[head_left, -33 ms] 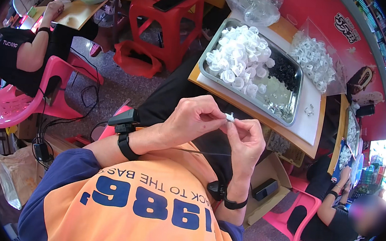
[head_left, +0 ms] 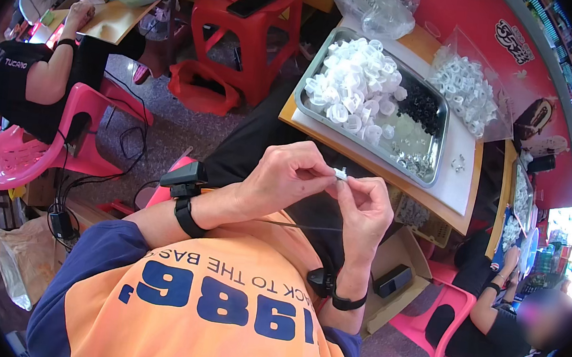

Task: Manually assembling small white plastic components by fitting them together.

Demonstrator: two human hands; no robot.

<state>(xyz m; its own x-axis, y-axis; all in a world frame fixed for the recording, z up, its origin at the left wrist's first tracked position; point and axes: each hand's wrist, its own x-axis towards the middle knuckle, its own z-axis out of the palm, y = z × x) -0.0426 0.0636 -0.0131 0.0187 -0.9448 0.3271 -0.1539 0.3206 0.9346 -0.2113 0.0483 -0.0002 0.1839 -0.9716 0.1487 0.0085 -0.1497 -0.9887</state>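
Note:
A small white plastic part [head_left: 341,174] is pinched between my two hands, in front of the near edge of the table. My left hand [head_left: 293,176] grips it from the left with thumb and fingertips. From the other side my right hand [head_left: 365,203] holds it, thumb and forefinger pressed together. A small stub sticks up from the part; the fingertips cover the rest. Beyond my hands lies a metal tray [head_left: 303,97], holding a heap of white plastic caps [head_left: 353,88], a pile of small black pieces [head_left: 422,109] and small clear or metallic bits [head_left: 415,162].
A clear bin of white parts [head_left: 467,89] stands right of the tray. Behind is a plastic bag [head_left: 378,8]. A red stool [head_left: 227,42] with a phone [head_left: 254,2] is at the far left. People sit on pink chairs [head_left: 74,130] at both sides. An open cardboard box [head_left: 420,288] lies at right.

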